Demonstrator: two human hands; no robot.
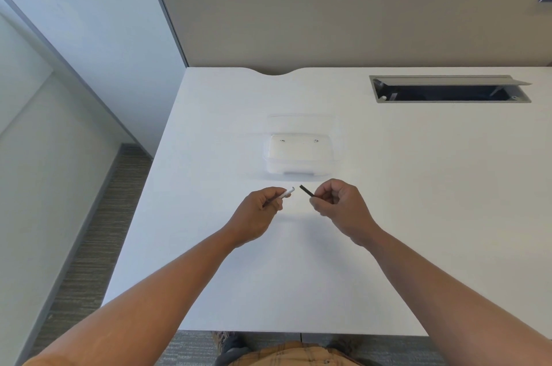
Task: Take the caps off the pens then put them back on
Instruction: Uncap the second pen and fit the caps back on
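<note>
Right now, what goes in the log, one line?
left hand: holds pen | right hand: holds cap | cap off, apart | clear box behind

Bare forearms; seemingly orange plaid shirt [294, 355] below.

We hold both forearms extended forward; our left hand [260, 207] and right hand [340, 207] have fingers curled, each in a pinching grip.
</note>
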